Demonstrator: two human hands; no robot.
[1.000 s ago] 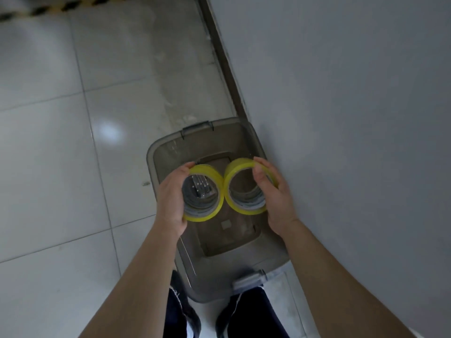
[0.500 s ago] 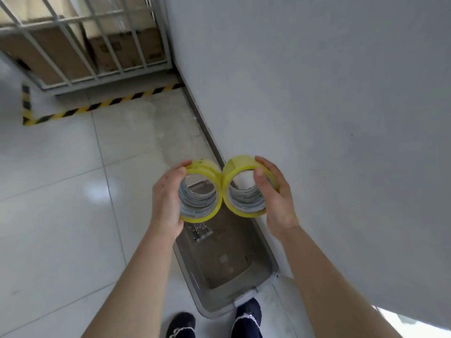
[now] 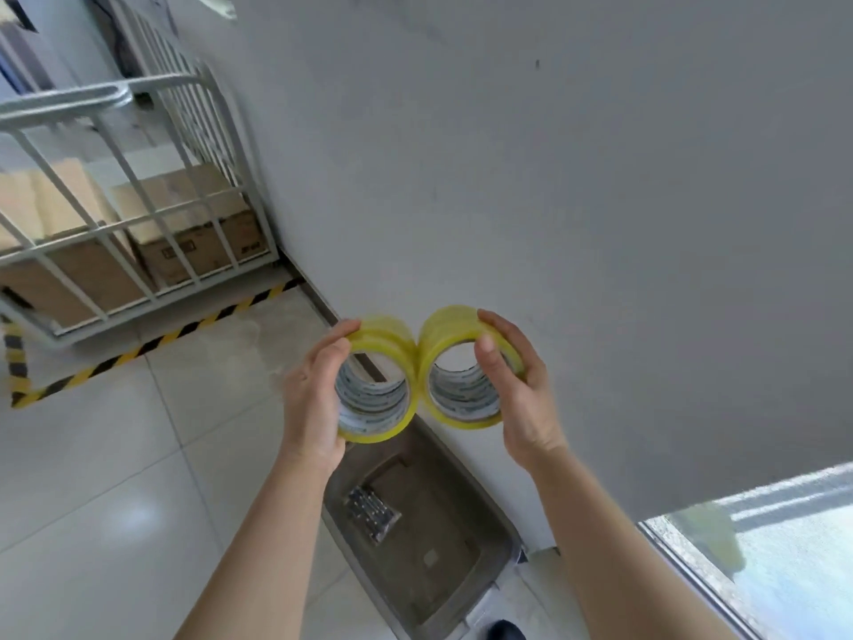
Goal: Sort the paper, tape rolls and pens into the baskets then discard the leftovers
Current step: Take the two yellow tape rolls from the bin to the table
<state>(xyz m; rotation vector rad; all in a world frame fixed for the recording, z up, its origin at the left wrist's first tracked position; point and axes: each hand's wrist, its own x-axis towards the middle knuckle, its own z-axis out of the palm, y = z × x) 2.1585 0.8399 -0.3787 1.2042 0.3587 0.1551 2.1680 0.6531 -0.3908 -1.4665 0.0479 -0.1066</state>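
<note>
My left hand (image 3: 314,399) grips a stack of yellow tape rolls (image 3: 387,344) by its outer side. My right hand (image 3: 526,399) grips a second stack of yellow tape rolls (image 3: 450,330), thumb over the front rim. The two stacks touch side by side at chest height, their hollow cores facing me. Below them on the floor stands a grey plastic bin (image 3: 489,515) against the wall. A small dark metal item (image 3: 371,512) lies on the bin's bottom.
A grey wall (image 3: 554,177) fills the right side. A metal cage cart (image 3: 138,214) with cardboard boxes (image 3: 194,233) stands at the back left behind yellow-black floor tape (image 3: 152,344). A window (image 3: 784,547) shows at the lower right. My shoe (image 3: 505,631) is by the bin.
The view has tilted up and the hands have risen with both tape stacks, away from the bin. The bin has slid lower in the view.
</note>
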